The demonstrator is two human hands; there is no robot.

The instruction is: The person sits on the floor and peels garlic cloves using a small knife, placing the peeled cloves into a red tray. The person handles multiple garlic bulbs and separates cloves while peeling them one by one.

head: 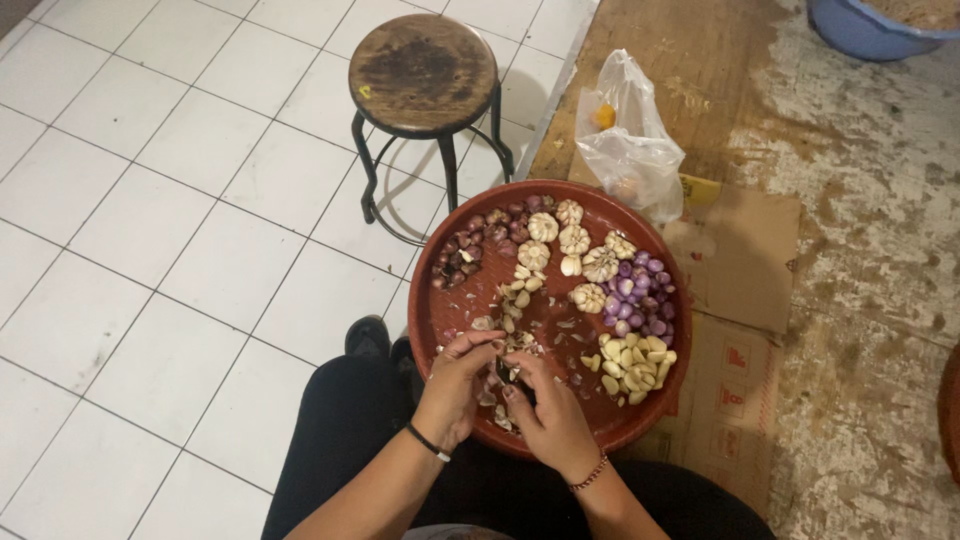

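Small pale garlic clove — half-peeled

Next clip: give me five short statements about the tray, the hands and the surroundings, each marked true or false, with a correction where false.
1. Both hands meet over the near edge of the round red tray. True: the left hand and right hand work close together there.
2. The peeled garlic cloves lie on the tray's left side. False: they are heaped at its right, below the purple shallots.
3. Whole garlic bulbs sit near the tray's middle and far part. True.
4. The wooden stool stands on cardboard. False: it stands on the white tiled floor.
5. The clear plastic bag lies inside the tray. False: it sits beyond the tray's far rim.
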